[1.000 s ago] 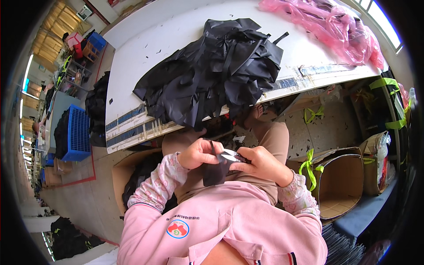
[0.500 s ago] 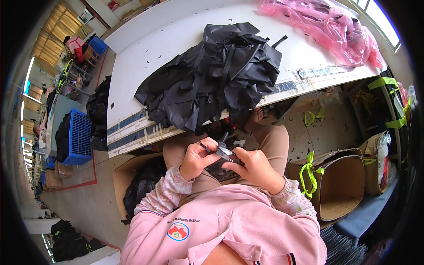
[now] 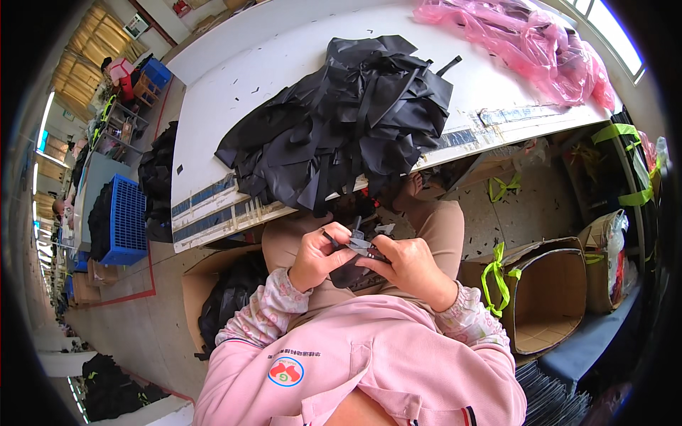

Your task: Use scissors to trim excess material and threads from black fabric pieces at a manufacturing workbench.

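Observation:
Above my lap, my left hand [image 3: 320, 257] pinches a small black fabric piece [image 3: 347, 274], part of which hangs below the fingers. My right hand [image 3: 413, 268] is closed round small metal snips [image 3: 362, 246], their blades pointing left at the fabric by my left fingertips. The handles are mostly hidden in the right hand. Just beyond both hands, a large heap of black fabric pieces [image 3: 341, 128] lies on the white table [image 3: 206, 121] and hangs over its near edge.
A pink plastic bag [image 3: 526, 50] lies at the table's far right. An open cardboard box [image 3: 550, 298] with a yellow-green tie [image 3: 496, 280] stands at my right. Another carton [image 3: 195, 284] holding black material sits at my left. Farther left is a blue crate [image 3: 128, 221].
The snips' blades have turned slightly and sit a little lower. More of the black fabric piece now hangs below my fingers. Both hands stay in nearly the same place.

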A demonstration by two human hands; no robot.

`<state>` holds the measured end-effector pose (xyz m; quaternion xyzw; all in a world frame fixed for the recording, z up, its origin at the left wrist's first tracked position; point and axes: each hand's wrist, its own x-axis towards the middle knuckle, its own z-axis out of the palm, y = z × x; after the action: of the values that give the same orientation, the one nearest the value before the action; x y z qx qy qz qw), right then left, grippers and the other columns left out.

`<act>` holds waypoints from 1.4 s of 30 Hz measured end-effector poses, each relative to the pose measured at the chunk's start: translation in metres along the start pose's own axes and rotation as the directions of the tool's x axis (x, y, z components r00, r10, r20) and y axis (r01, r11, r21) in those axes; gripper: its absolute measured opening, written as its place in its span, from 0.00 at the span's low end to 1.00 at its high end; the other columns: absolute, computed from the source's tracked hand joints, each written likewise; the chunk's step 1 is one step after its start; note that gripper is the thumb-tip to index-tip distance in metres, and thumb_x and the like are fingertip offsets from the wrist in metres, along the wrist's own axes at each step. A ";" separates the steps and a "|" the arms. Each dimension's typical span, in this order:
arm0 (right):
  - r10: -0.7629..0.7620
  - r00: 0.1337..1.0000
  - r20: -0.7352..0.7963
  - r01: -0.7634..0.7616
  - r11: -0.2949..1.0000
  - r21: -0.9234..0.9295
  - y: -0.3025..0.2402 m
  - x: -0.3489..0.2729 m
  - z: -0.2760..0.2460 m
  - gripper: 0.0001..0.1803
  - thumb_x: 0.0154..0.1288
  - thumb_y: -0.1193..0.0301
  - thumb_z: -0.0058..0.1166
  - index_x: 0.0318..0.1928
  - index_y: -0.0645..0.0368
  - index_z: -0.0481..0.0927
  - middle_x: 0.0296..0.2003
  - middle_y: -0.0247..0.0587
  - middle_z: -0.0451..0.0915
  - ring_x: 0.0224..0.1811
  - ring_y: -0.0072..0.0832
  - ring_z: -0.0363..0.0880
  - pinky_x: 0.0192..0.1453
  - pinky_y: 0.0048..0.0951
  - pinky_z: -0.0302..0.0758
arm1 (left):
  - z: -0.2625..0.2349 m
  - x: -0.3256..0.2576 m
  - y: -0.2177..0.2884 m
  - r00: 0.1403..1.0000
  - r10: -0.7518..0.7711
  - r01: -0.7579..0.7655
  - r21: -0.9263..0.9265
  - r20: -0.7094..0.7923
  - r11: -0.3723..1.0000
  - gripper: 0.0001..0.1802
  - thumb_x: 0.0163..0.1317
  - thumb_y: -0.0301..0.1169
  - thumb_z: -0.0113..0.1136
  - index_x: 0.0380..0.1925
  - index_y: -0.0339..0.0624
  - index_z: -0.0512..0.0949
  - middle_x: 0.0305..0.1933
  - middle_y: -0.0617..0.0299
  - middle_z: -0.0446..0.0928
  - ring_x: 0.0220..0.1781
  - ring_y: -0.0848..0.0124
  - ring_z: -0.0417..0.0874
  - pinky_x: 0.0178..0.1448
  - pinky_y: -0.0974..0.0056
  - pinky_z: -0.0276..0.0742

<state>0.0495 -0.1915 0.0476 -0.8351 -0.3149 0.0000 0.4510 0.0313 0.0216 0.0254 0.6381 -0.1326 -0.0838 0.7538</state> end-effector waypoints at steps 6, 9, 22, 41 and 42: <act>-0.011 1.000 0.013 0.013 0.988 -0.152 0.005 -0.002 0.002 0.19 0.58 0.58 0.65 0.28 0.60 0.73 0.15 0.46 0.72 0.18 0.45 0.75 0.21 0.38 0.70 | 0.002 0.000 0.004 0.997 -0.049 0.049 0.002 -0.059 0.999 0.05 0.56 0.15 0.62 0.32 0.33 0.77 0.38 0.62 0.73 0.41 0.75 0.73 0.47 0.71 0.70; -0.001 1.000 0.003 0.001 0.994 -0.108 0.006 -0.002 0.001 0.19 0.58 0.59 0.65 0.28 0.61 0.73 0.15 0.47 0.73 0.18 0.47 0.75 0.22 0.38 0.70 | -0.005 -0.002 0.004 0.997 -0.016 0.024 0.102 -0.079 0.994 0.06 0.56 0.17 0.62 0.33 0.33 0.76 0.39 0.62 0.73 0.39 0.77 0.74 0.44 0.72 0.71; 0.152 0.987 0.051 -0.147 0.985 -0.090 0.045 -0.007 0.016 0.19 0.64 0.58 0.59 0.41 0.62 0.71 0.24 0.50 0.80 0.26 0.50 0.80 0.28 0.44 0.74 | -0.226 -0.287 -0.121 0.108 -0.979 0.263 0.955 -0.174 -0.141 0.31 0.48 0.56 0.66 0.38 0.38 0.85 0.45 0.44 0.82 0.49 0.49 0.81 0.58 0.53 0.74; 0.205 0.973 0.106 -0.205 0.979 -0.013 0.047 -0.032 0.033 0.14 0.60 0.64 0.64 0.35 0.63 0.77 0.22 0.51 0.78 0.25 0.48 0.78 0.28 0.40 0.73 | -0.205 0.115 -0.067 0.939 0.343 0.091 0.969 -0.007 -0.229 0.10 0.54 0.35 0.64 0.36 0.47 0.81 0.37 0.57 0.78 0.48 0.58 0.78 0.57 0.52 0.70; 0.208 0.974 0.090 -0.208 0.978 -0.015 0.049 -0.036 0.032 0.14 0.60 0.65 0.64 0.35 0.63 0.78 0.22 0.52 0.78 0.25 0.48 0.78 0.28 0.40 0.73 | -0.208 0.119 -0.067 0.963 0.247 0.158 0.967 -0.106 -0.201 0.09 0.54 0.36 0.65 0.34 0.47 0.81 0.36 0.59 0.78 0.47 0.59 0.78 0.56 0.52 0.70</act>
<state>0.0376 -0.2056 -0.0185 -0.8639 -0.2460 0.0845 0.4312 0.2111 0.1707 -0.0607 0.9843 -0.0714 0.1612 -0.0072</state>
